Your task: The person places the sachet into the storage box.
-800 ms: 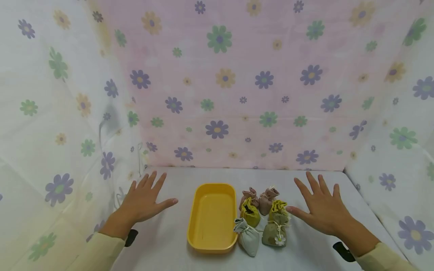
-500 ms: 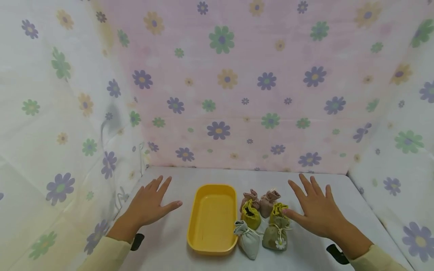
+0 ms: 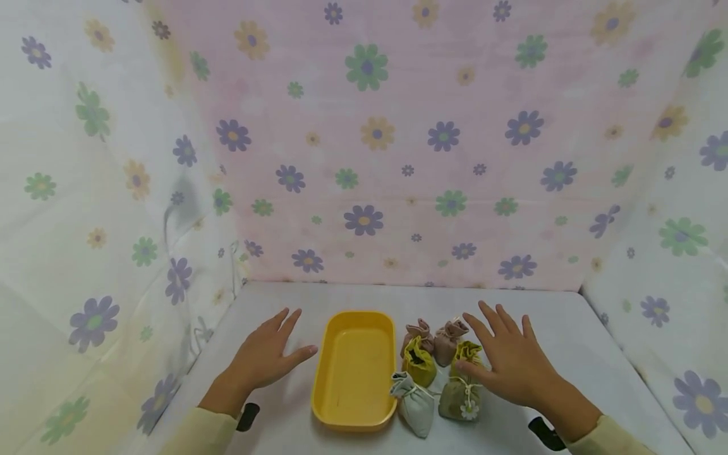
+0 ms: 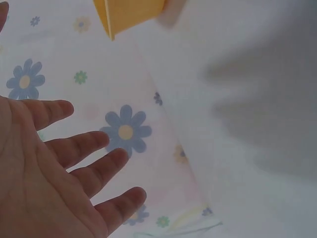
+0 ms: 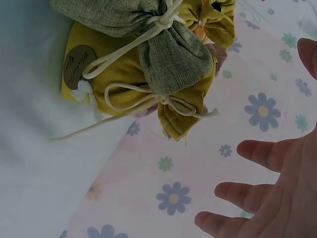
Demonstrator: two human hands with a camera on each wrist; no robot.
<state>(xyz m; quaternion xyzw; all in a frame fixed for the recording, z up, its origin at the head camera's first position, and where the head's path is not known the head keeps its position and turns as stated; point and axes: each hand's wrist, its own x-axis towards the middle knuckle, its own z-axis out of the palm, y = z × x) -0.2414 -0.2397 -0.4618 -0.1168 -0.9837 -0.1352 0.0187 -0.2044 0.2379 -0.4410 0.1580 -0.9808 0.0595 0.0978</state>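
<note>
Yellow tray: plastic, oblong, lying on the desk between my two hands; nothing shows inside it.
Pouches: six small drawstring bags clustered just right of the tray, touching one another. Two brownish pouches stand at the back, two mustard pouches in the middle, a pale grey pouch front left, an olive pouch with a white flower charm front right.
Right hand: my grip is apart, fingers straight and spread, palm down, holding nothing. My thumb lies at the right-hand mustard pouch; I cannot tell whether it touches.
Left hand: grip likewise apart, fingers straight, thumb pointing at the tray's left rim, close by but not on it. The left wrist view shows my open palm over the desk with a yellow corner of the tray at the top edge.
Right wrist view: mustard and grey-green cloth, knotted cream cords and a round brown tag; my fingertips are well clear of the cloth.
Step in hand, as I judge it: closing on one pouch of the cluster.
Doing it well: I would take a pouch by its gathered neck, just under the knot, with thumb and two fingers, since the soft body would slump.
Caution: the bags lean on each other and cords trail loose; I would lift straight up so that a neighbour does not topple or snag.
Backdrop: flowered cloth hangs on three sides.
</note>
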